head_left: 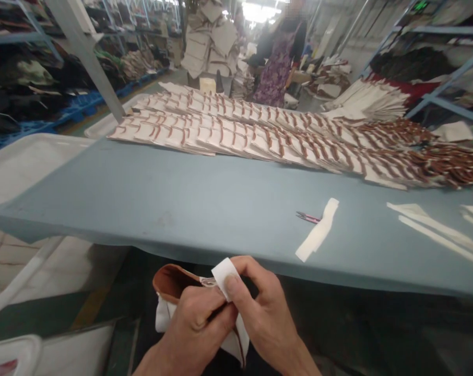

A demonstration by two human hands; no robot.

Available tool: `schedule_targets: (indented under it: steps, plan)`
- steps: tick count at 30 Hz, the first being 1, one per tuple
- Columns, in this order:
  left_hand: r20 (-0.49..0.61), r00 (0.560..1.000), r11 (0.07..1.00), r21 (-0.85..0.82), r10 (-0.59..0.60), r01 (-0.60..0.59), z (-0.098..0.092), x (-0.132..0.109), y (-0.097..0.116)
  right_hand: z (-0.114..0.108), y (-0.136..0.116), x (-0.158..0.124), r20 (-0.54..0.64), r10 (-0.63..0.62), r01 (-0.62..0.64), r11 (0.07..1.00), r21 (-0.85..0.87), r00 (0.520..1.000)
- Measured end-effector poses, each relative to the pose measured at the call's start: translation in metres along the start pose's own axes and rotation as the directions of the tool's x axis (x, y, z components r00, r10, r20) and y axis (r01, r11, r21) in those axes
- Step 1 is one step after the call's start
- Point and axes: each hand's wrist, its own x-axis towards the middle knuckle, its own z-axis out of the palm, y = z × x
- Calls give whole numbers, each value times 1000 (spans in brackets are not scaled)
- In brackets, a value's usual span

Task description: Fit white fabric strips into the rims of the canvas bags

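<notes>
In front of the table edge, my left hand [199,326] is closed around a white fabric piece [164,313] with a brown inside [174,279] and dark brown edging. My right hand [265,308] pinches a small white strip [224,274] between thumb and fingers, right above the left hand's knuckles. The two hands touch or nearly touch. The fabric hangs below them, and part of it is hidden behind the hands. Whether the strip is joined to the fabric I cannot tell.
On the blue-grey table [221,198] lie thread snips [309,217], partly under a cream strip [318,230], and more cream strips [444,230] at the right. Long overlapping rows of brown-edged white pieces [236,133] cover the far side. A person [278,68] stands beyond the table.
</notes>
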Motion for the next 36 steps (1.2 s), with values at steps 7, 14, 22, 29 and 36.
schedule_targets:
  steps: [7, 14, 22, 29, 36]
  plan:
    - [36, 990, 990, -12, -139, 139, 2, -2, -1, 11, 12, -7, -87, 183, -164, 968, 190, 979]
    - [25, 964, 948, -175, -266, 267, -11, 3, -8, -13, 4, 3, -134, 93, -75, 988, 133, 987]
    - [3, 886, 859, -241, -465, 452, -28, 8, -37, -10, 23, -10, -2, 186, -184, 972, 146, 983]
    - [183, 884, 841, -275, -431, 466, -39, -21, -45, 23, 53, -23, 109, 316, -334, 901, 276, 942]
    - [244, 850, 873, -21, -468, 487, -53, -25, -41, 36, 63, -29, 135, 337, -363, 878, 313, 932]
